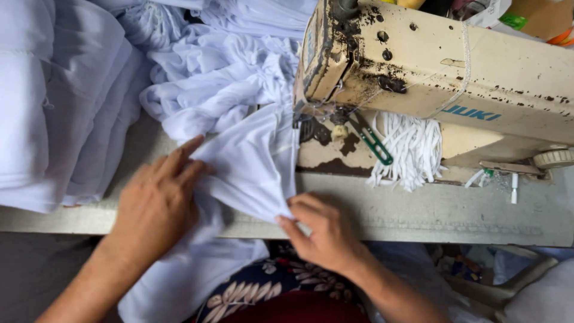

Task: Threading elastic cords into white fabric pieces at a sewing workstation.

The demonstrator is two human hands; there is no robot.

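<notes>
A heap of white gathered fabric [203, 78] lies beyond both hands, running under the worn cream metal sewing machine [430, 66], which stands above and to the right of the grip. The left hand [156, 206] lies flat on the cloth, fingers spread. The right hand [323, 230] pinches a folded corner between thumb and fingertips. White cord strips [412, 149] and green-handled thread snips [373, 142] lie just beyond the right hand.
</notes>
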